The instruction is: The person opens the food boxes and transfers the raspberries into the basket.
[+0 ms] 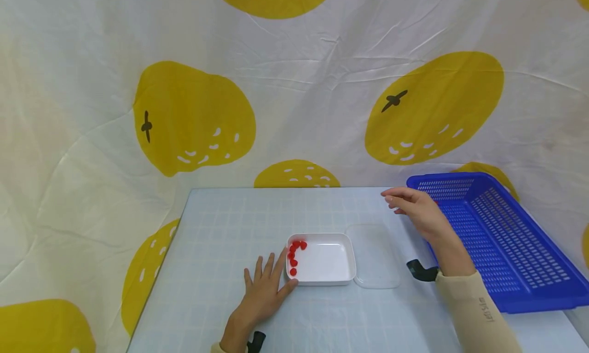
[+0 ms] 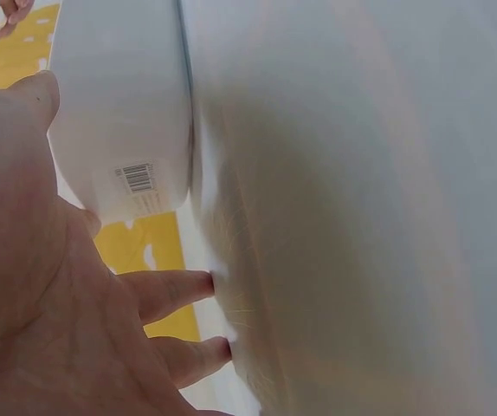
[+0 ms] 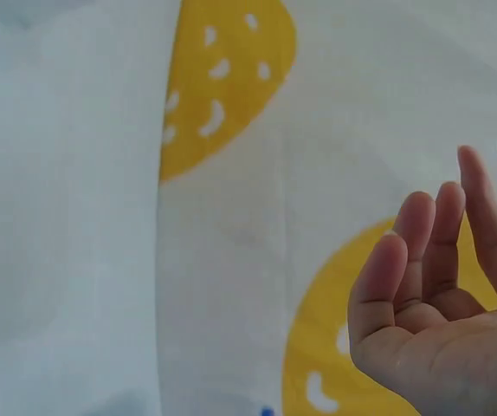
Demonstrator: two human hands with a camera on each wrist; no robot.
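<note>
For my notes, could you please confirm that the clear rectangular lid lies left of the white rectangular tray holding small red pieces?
Not quite: the head view shows the clear rectangular lid lying right of the white rectangular tray, which does hold small red pieces.

A small work corner, screened by printed cloth (image 1: 313,112)
The white cloth, creased and covered in big yellow fruit shapes (image 1: 195,117), hangs like a backdrop behind and beside the pale blue tabletop (image 1: 221,230), whose surface bears a faint grid. It fills the whole background, so whether this corner belongs to a home, an office or a studio cannot be told.
</note>
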